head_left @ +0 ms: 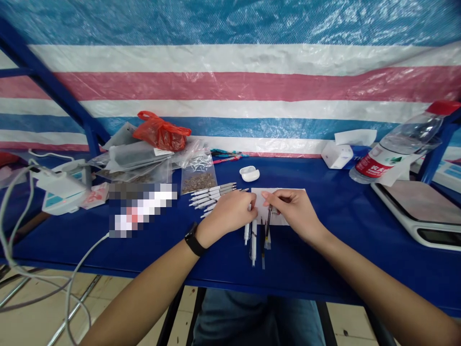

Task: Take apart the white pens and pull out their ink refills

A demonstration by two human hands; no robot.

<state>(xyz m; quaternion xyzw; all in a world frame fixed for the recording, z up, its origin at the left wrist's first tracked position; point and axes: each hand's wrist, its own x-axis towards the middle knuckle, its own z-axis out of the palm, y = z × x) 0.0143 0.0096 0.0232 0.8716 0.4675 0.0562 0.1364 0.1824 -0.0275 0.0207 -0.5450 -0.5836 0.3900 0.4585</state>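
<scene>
My left hand (225, 214) rests above a blue table (324, 254), its fingertips on a white pen barrel (247, 233). My right hand (291, 211) pinches a thin dark pen refill (268, 223) over a sheet of white paper (279, 211). Below the hands lie a white pen body (254, 242) and a dark slim pen part (262, 252). Several assembled white pens (212, 196) lie side by side left of my left hand. Both hands partly hide the paper, and the exact grip is hard to see.
A white earbud case (249, 173) and a bag of seeds (199, 175) sit behind the pens. A red plastic bag (162, 132), a water bottle (398, 146), tissues (336, 154), a digital scale (421, 211) and a white cable (68, 269) surround the work area. A blurred patch covers part of the table.
</scene>
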